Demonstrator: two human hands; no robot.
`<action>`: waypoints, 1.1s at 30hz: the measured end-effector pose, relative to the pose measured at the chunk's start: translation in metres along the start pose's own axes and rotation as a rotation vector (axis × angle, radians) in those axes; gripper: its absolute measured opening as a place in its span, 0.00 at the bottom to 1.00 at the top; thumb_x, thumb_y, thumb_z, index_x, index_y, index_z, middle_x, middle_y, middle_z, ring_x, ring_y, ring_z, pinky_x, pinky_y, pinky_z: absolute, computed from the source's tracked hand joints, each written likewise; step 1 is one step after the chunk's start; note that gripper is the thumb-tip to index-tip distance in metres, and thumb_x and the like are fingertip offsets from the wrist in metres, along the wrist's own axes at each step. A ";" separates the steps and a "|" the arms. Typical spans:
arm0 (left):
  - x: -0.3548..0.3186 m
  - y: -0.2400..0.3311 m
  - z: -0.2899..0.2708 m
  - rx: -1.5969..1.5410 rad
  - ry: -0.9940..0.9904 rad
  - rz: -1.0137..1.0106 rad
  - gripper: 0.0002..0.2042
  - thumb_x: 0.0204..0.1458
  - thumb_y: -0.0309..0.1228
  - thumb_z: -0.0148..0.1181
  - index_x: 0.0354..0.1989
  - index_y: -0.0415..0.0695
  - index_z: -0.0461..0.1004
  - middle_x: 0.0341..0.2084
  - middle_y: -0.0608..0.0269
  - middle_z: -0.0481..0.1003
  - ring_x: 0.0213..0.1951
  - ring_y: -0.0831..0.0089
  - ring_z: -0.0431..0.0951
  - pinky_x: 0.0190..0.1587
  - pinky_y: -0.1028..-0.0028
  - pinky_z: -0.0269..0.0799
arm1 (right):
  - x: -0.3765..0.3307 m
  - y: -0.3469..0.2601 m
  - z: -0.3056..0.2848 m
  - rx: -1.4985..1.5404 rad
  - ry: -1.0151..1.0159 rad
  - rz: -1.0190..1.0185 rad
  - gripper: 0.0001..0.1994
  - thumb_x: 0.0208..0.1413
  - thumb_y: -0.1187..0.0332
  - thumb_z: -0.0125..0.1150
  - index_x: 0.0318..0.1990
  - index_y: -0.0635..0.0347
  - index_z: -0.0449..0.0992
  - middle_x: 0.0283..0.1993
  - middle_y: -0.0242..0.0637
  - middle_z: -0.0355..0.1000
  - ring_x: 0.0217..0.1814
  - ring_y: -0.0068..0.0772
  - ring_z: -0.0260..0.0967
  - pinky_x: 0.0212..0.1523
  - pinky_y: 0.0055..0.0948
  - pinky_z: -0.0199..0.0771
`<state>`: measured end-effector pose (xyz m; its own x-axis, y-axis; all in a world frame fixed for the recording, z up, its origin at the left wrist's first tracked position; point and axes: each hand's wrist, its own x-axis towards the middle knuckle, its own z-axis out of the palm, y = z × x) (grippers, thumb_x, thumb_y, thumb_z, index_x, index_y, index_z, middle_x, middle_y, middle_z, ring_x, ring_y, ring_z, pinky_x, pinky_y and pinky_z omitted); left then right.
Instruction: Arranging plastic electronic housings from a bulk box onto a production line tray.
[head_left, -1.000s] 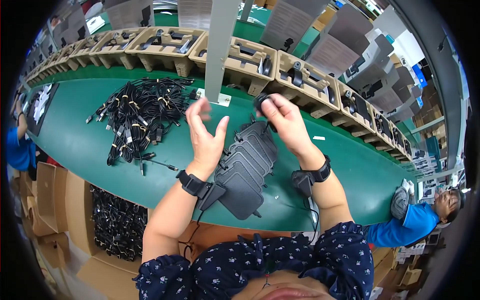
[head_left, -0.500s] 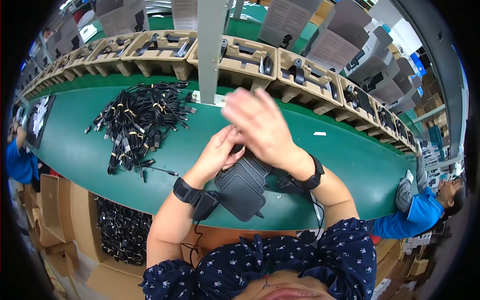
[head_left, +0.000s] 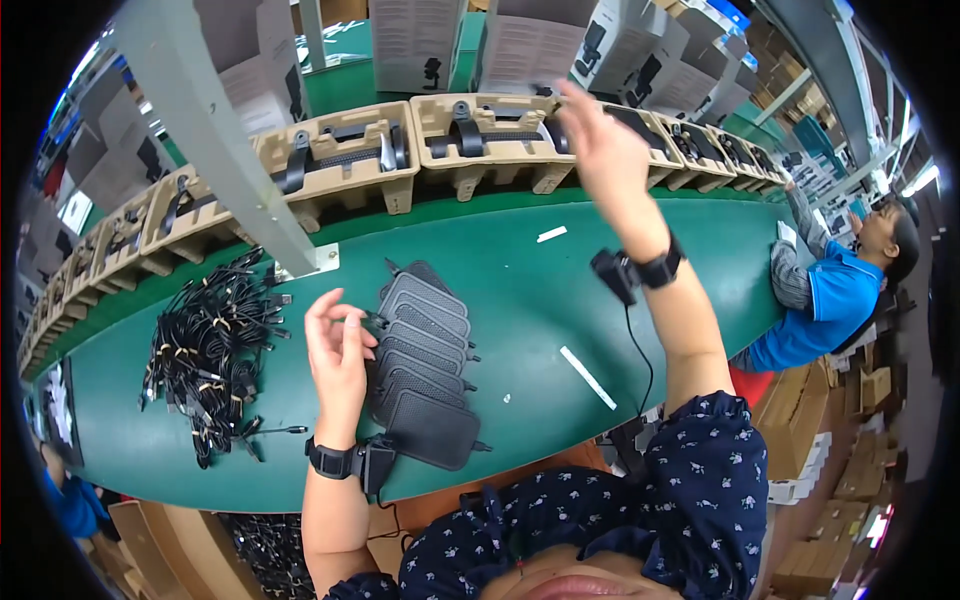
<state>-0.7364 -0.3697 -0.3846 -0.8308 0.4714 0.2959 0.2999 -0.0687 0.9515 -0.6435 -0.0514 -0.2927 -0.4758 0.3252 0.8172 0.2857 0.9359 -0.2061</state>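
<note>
My left hand (head_left: 338, 345) is beside an overlapping row of flat dark-grey mesh-textured pads (head_left: 432, 430), each with a small black tab at its edge. Its fingers are loosely bent and apart, close to one pad's tab, with nothing visible in them. Stretched forward over the far row, my right hand (head_left: 608, 150) has its fingers extended at a moulded tan tray (head_left: 437, 163). Black parts lie in that tray, among them a ring-shaped clamp (head_left: 465, 138). My right hand hides part of the trays behind it.
A heap of bundled black cables (head_left: 215, 340) lies left of the pads. A grey metal post (head_left: 215, 130) rises beside the cables. White strips (head_left: 588, 378) lie on the green table (head_left: 530, 300). Printed boxes (head_left: 415, 45) stand behind the trays. A person in blue (head_left: 830, 310) is at the right.
My hands have separated: the right has gone forward and right to the trays, while the left has moved left of the pads. The view has shifted, exposing the pads' whole row.
</note>
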 end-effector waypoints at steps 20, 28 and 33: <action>0.016 -0.030 -0.012 0.159 0.063 -0.028 0.12 0.57 0.27 0.47 0.48 0.38 0.62 0.35 0.63 0.67 0.24 0.83 0.69 0.20 0.87 0.63 | 0.041 0.130 0.091 -0.325 -0.264 0.447 0.19 0.54 0.55 0.49 0.38 0.66 0.67 0.35 0.52 0.73 0.40 0.50 0.72 0.41 0.43 0.70; 0.016 -0.036 -0.016 0.180 0.077 -0.012 0.11 0.58 0.30 0.46 0.46 0.38 0.64 0.36 0.63 0.68 0.24 0.85 0.68 0.20 0.87 0.63 | 0.023 0.150 0.111 -0.016 -0.220 0.494 0.14 0.50 0.63 0.56 0.36 0.68 0.67 0.36 0.56 0.71 0.43 0.53 0.69 0.43 0.40 0.69; 0.015 -0.037 -0.020 0.238 0.080 -0.031 0.11 0.58 0.30 0.45 0.46 0.38 0.65 0.36 0.62 0.69 0.24 0.85 0.68 0.21 0.87 0.63 | 0.029 0.161 0.119 0.038 -0.156 0.490 0.15 0.41 0.65 0.65 0.32 0.66 0.69 0.33 0.51 0.72 0.40 0.51 0.70 0.43 0.39 0.69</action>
<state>-0.7696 -0.3771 -0.4140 -0.8727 0.3986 0.2820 0.3682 0.1577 0.9163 -0.7107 0.1246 -0.3662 -0.4132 0.7404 0.5302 0.4768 0.6719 -0.5667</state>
